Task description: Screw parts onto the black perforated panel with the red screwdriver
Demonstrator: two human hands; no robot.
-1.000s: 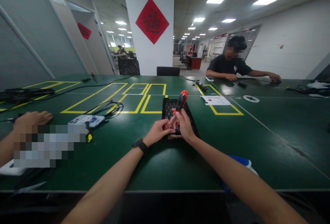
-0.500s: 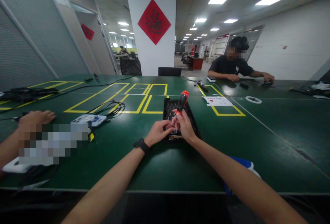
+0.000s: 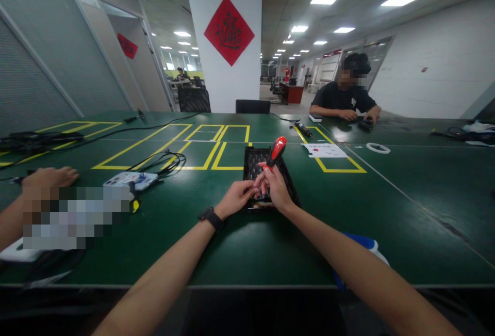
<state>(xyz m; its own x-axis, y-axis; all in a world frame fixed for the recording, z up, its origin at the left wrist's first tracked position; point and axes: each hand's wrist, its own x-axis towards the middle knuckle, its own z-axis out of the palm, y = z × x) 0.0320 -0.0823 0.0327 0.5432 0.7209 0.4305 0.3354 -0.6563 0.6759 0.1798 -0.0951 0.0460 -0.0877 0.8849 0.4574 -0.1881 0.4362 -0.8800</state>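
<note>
A screwdriver (image 3: 277, 151) with a red and black handle leans up and to the right, its handle end above my fingers. My right hand (image 3: 277, 190) is closed round the lower handle, and the shaft slants down toward my left hand (image 3: 236, 197). The left fingers are pinched together near the shaft's lower end; what lies between them is too small to make out. Both hands are over a black open tray (image 3: 253, 157) with a patterned inside, lying on the green table (image 3: 216, 253). The fingers cover part of the tray and the screwdriver's tip.
Another person's hand (image 3: 52, 178) rests at the left, near a white phone (image 3: 131, 180) and black cables (image 3: 172, 161). Across the table a co-worker (image 3: 344, 101) handles a dark object. A paper sheet (image 3: 325, 150), a white ring (image 3: 378, 148) and a blue-and-white item (image 3: 359, 243) lie to the right.
The screwdriver's handle has tipped slightly to the right, and my fingers have shifted a little. Across the table, the co-worker's outstretched hand has come in toward their other hand.
</note>
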